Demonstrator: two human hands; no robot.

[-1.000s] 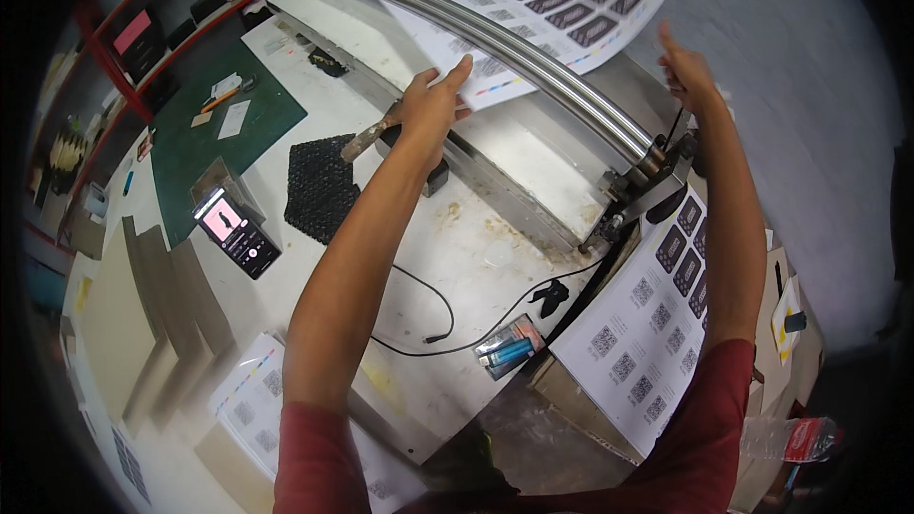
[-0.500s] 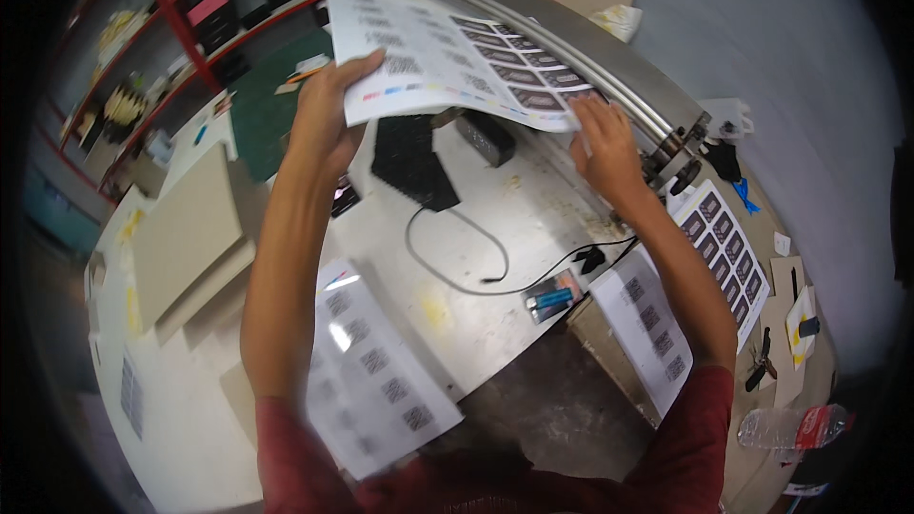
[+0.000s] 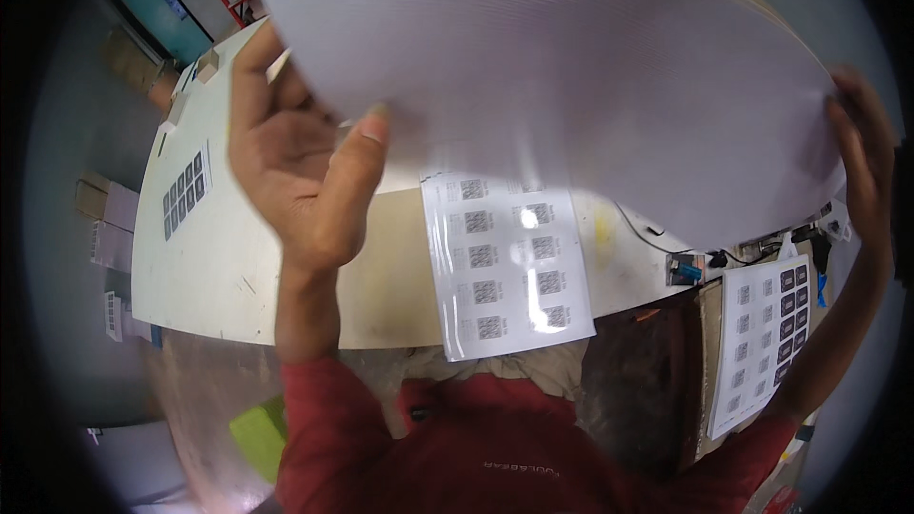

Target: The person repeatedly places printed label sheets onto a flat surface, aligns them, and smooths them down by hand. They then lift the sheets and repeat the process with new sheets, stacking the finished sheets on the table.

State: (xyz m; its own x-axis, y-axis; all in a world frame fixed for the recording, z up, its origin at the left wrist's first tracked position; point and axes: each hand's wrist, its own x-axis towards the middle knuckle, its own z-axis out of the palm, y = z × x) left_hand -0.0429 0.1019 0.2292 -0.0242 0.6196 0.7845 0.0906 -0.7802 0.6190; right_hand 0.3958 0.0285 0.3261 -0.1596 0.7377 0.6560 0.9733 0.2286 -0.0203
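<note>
A large white sheet of paper (image 3: 571, 86) is held up in front of me, bowed, its blank side showing. My left hand (image 3: 319, 162) grips its left edge, thumb on the near face and fingers behind. My right hand (image 3: 864, 152) is closed on the right edge. Below the sheet, a glossy printed sheet (image 3: 509, 276) with rows of square codes lies at the table's near edge, its upper part covered by the raised paper. Under that printed sheet is a tan board (image 3: 386, 266).
The white table (image 3: 228, 276) curves along the left, with a small printed sheet (image 3: 187, 195) on it. At right lie printed sheets (image 3: 762, 333), a blue object on a card (image 3: 685, 269) and a dark cable (image 3: 638, 233). A green object (image 3: 259, 438) is on the floor.
My view has swung left, away from the roller machine. The sheet has come nearer and been turned so its blank side shows instead of the printed side. Both hands still hold it.
</note>
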